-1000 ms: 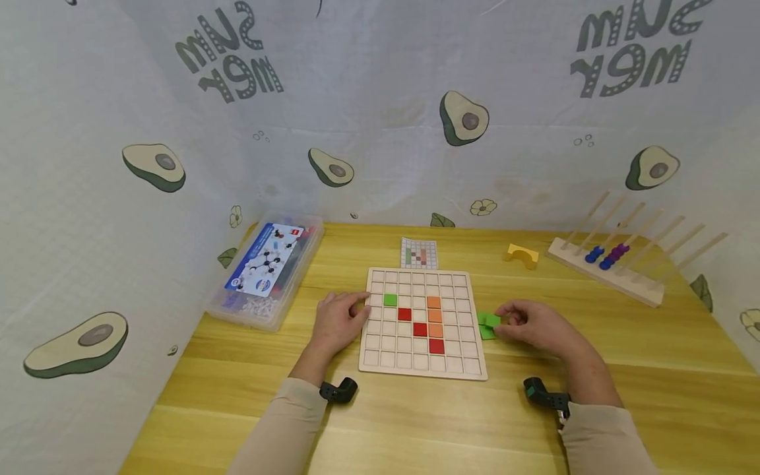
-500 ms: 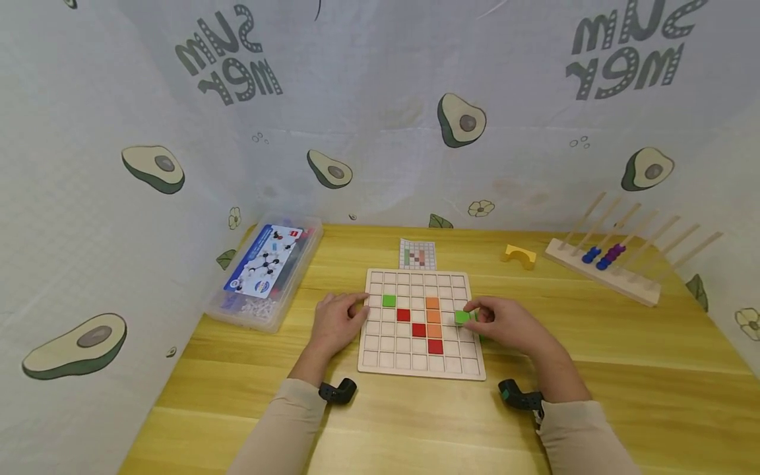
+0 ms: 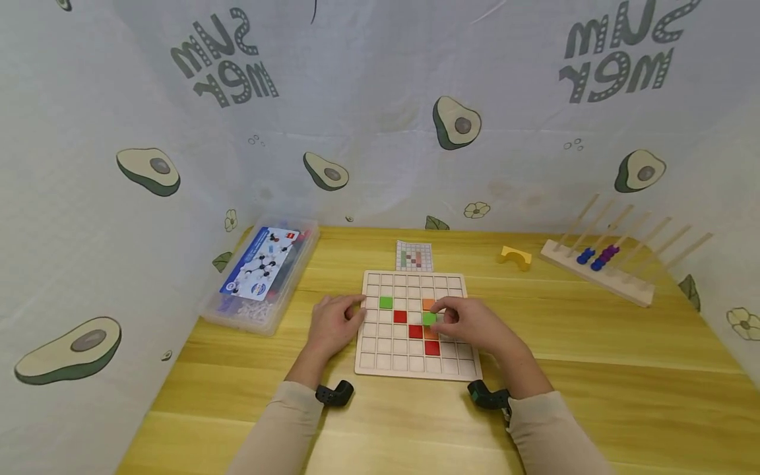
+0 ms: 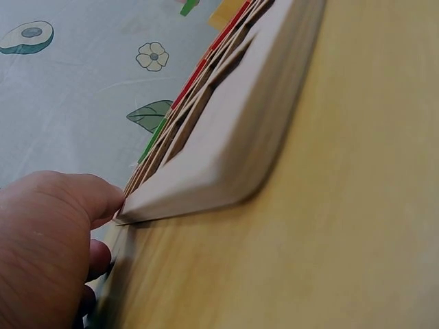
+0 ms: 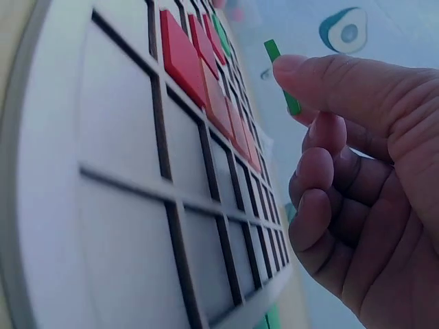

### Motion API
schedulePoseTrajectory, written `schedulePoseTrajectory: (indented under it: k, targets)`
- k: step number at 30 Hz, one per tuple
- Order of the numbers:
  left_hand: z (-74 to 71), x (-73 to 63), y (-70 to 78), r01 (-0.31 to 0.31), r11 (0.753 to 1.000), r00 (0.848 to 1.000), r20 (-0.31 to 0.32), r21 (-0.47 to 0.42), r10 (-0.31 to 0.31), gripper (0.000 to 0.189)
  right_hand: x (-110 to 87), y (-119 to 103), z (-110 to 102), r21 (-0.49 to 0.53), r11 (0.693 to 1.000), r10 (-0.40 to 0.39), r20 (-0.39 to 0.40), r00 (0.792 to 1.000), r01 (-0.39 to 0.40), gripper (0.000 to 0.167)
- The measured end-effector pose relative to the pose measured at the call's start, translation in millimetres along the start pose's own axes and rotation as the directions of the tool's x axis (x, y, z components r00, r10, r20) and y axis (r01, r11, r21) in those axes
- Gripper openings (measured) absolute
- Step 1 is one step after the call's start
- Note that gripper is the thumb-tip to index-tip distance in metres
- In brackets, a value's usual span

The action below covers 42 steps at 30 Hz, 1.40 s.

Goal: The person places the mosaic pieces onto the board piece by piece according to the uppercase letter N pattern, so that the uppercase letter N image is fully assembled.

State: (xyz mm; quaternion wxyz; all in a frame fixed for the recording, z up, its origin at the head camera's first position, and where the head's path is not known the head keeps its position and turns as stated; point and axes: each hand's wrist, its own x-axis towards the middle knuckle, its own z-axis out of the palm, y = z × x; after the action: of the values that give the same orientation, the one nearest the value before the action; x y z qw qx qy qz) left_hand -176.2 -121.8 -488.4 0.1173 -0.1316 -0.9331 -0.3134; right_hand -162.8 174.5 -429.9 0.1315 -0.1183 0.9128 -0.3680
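Observation:
In the head view a wooden grid board [image 3: 380,363] lies on the table. Seated in its cells are one green tile [image 3: 386,303], several red tiles [image 3: 432,348] in a diagonal and a column of orange tiles [image 3: 429,304]. My right hand [image 3: 475,323] pinches another green tile [image 5: 291,96] between thumb and fingers, held above the board over the orange column; the right wrist view shows it edge-on and raised. My left hand [image 3: 334,323] rests at the board's left edge, fingertips touching the rim; in the left wrist view the thumb [image 4: 103,199] meets the board's corner.
Behind the board lies a printed pattern card [image 3: 414,256]. A clear plastic case [image 3: 261,277] stands at the left. A yellow arch block [image 3: 514,257] and a wooden peg rack [image 3: 600,274] with blue and purple beads are at the right. A curtain [image 3: 380,99] hangs behind the table.
My right hand has lifted a green tile from the small pile right of the board and carried it left over the grid. My left hand stays at the board's edge.

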Motion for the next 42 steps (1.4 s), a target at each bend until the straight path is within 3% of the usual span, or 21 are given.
schedulePoseTrajectory:
  k: [10,18,30,42]
  targets:
    - [-0.5,-0.6,-1.6,0.014,1.000,1.000,0.012,0.007,-0.014,0.030,9.9,-22,25,-0.034,0.998,-0.059,0.005,0.998,0.059,0.020]
    - [-1.2,-1.1,-0.3,0.003,1.000,1.000,-0.009,0.011,-0.003,0.031,17.5,-32,38,-0.074,0.996,-0.041,-0.009,0.999,0.041,0.023]
    - [-3.1,-0.3,3.6,0.029,1.000,0.999,0.015,-0.003,-0.029,0.031,29.2,-49,49,-0.160,0.985,-0.061,-0.033,0.998,0.055,0.022]
    - [0.2,0.4,-0.3,0.018,1.000,1.000,0.016,0.004,-0.018,0.031,39.8,-56,54,-0.210,0.976,-0.060,-0.027,0.998,0.053,0.021]
